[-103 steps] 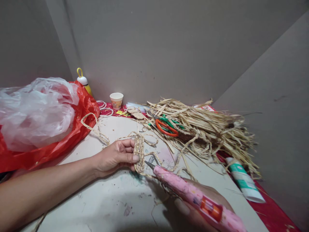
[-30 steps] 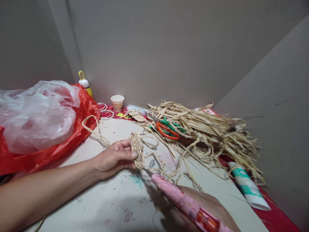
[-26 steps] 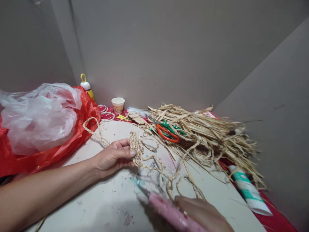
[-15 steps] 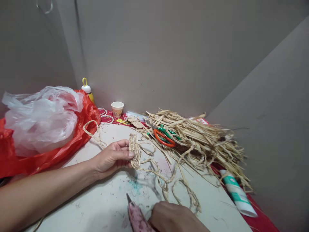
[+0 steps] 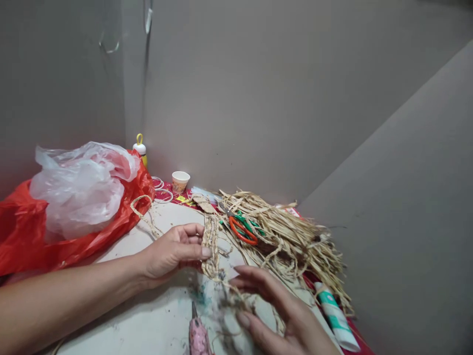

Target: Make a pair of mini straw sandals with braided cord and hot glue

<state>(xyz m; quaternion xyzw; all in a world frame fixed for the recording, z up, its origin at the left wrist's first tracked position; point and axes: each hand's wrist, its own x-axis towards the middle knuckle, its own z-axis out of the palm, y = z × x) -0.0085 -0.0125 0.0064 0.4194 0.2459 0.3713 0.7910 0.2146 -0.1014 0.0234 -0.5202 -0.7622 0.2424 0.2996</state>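
Observation:
My left hand (image 5: 172, 249) pinches a small oval coil of braided straw (image 5: 210, 244) between thumb and fingers, holding it upright over the white work board (image 5: 148, 320). The loose braid (image 5: 146, 217) trails from it toward the red bag. My right hand (image 5: 281, 310) hovers just below and right of the coil with fingers stretched out, touching the loose braid end; it is slightly blurred. The pink glue gun (image 5: 197, 337) lies on the board at the bottom edge, nozzle pointing away from me, held by neither hand.
A red plastic bag (image 5: 55, 241) with a clear bag (image 5: 81, 187) on it fills the left. A heap of dry straw (image 5: 291, 236) with orange and green scissors (image 5: 242, 229) lies right of the coil. A white-and-green tube (image 5: 334, 315), paper cup (image 5: 181, 181), yellow bottle (image 5: 141, 148), white rings (image 5: 162, 190) and grey walls surround.
My right hand has set the glue gun down on the board and moved up to the braid beside the coil. The view has tilted up and left; my left hand keeps its grip.

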